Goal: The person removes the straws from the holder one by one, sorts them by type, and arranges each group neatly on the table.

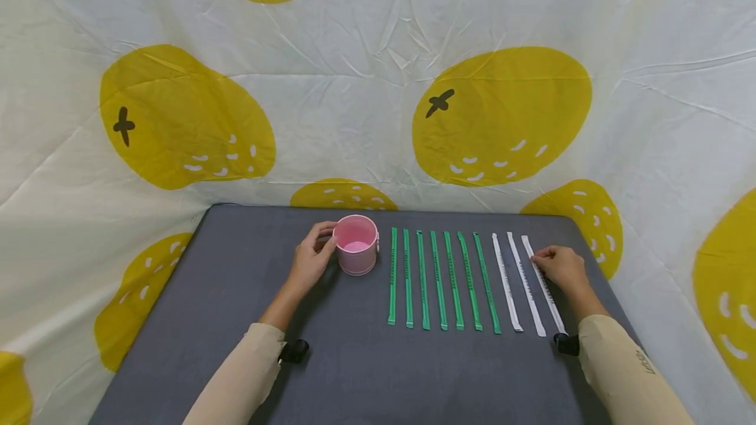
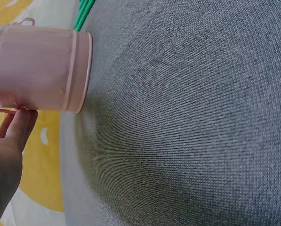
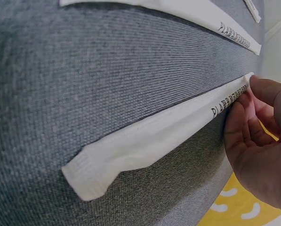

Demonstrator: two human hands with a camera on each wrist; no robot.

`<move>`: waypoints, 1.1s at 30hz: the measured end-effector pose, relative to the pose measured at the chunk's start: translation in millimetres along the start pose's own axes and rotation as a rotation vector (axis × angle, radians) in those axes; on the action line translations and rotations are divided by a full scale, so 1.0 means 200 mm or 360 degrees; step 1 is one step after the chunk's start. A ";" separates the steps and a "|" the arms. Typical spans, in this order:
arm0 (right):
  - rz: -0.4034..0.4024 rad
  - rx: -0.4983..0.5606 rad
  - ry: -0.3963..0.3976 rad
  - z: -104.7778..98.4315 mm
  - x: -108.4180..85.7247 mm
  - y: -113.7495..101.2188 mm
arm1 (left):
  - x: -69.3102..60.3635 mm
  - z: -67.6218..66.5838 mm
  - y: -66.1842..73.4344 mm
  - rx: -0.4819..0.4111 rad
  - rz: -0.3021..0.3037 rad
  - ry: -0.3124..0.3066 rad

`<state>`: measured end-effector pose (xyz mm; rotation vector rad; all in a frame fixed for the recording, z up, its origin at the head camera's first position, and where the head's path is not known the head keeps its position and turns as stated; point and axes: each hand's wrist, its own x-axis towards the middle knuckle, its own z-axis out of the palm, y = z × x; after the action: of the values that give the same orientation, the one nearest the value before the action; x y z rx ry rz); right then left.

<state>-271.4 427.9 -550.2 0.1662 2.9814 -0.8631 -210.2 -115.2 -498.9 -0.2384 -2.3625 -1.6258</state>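
Note:
A small pink bucket stands upright on the dark grey table, left of the row of straws. My left hand holds it at its left side, thumb and fingers by the handle's lug, as the left wrist view of the bucket shows. At the row's right end, my right hand pinches a white paper-wrapped straw near its far end, thumb on top. Whether that straw is lifted off the cloth, I cannot tell. Two more white wrapped straws lie just left of it.
Several green wrapped straws lie side by side between the bucket and the white ones. Grey cloth covers the table. Behind it hangs a pale curtain with yellow fruit prints. Each wrist wears a black camera.

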 end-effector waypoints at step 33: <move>-0.0023 -0.0070 -0.0068 -0.04 -0.03 -0.02 | 0.00 0.00 0.00 -0.0067 -0.0002 0.0005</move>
<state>-265.2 429.1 -540.7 0.1235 2.9629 -0.7909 -210.5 -114.3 -498.6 -0.2426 -2.3283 -1.6768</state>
